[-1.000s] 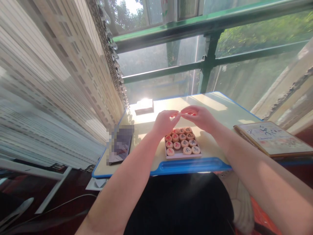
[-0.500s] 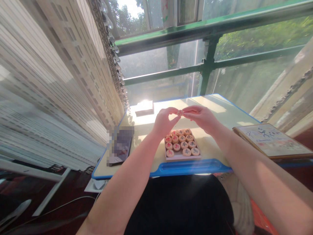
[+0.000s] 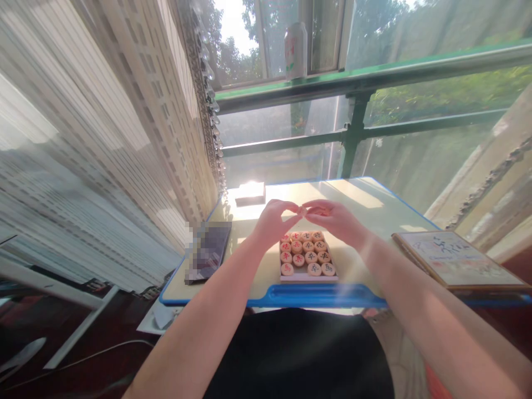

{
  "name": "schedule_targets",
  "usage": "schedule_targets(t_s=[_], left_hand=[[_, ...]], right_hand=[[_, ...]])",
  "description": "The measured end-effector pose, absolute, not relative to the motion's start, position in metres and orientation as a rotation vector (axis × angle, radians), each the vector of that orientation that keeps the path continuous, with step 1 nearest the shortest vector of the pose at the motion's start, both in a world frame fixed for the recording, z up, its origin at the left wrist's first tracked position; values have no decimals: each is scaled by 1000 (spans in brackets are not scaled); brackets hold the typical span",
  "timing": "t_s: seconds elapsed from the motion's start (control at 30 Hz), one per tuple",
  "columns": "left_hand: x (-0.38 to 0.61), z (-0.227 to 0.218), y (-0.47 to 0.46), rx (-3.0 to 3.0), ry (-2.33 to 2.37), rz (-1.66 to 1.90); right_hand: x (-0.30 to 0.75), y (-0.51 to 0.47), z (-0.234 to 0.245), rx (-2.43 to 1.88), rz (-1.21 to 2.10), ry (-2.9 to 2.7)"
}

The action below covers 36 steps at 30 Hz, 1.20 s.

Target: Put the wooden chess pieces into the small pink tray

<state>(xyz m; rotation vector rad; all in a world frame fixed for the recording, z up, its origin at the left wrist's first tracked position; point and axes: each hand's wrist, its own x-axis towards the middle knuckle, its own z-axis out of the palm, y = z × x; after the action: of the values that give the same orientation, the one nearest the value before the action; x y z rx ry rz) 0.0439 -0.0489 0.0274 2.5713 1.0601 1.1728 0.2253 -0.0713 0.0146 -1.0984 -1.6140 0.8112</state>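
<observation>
A small round wooden Chinese chess piece (image 3: 302, 211) is pinched between the fingertips of both hands, above the table. My left hand (image 3: 275, 217) grips its left side with thumb and fingers. From the other side my right hand (image 3: 332, 218) closes on it, with its inner fingers partly hidden. Just below the hands lies a shallow open box (image 3: 308, 278) of chess pieces set in rows. Red characters mark the pieces on the left, such as this one (image 3: 286, 269); dark ones mark those on the right. A gap shows in the nearest row.
The cream table (image 3: 357, 266) has a blue rim and a blue front trough (image 3: 324, 295). A dark flat object (image 3: 211, 249) lies at left, a white box (image 3: 250, 194) behind it. A Chinese chess case (image 3: 457, 255) lies at right. A can (image 3: 295, 52) stands on the window rail.
The view has tilted up a little, so the can on the rail now shows whole. Both hands still hold the piece, which has turned and shows less of its marked face.
</observation>
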Motion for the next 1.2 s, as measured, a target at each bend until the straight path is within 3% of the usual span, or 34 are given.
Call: schedule_targets(t_s=[0.17, 0.57, 1.2], left_hand=[[37, 22, -70, 2537, 1035, 1262], [22, 12, -101, 2488, 1053, 1245], [18, 1, -95, 2694, 849, 1233]], right_hand=[[220, -80, 16, -1106, 741, -1765], [223, -98, 25, -1027, 1020, -1907], [222, -98, 24, -1104, 767, -2174]])
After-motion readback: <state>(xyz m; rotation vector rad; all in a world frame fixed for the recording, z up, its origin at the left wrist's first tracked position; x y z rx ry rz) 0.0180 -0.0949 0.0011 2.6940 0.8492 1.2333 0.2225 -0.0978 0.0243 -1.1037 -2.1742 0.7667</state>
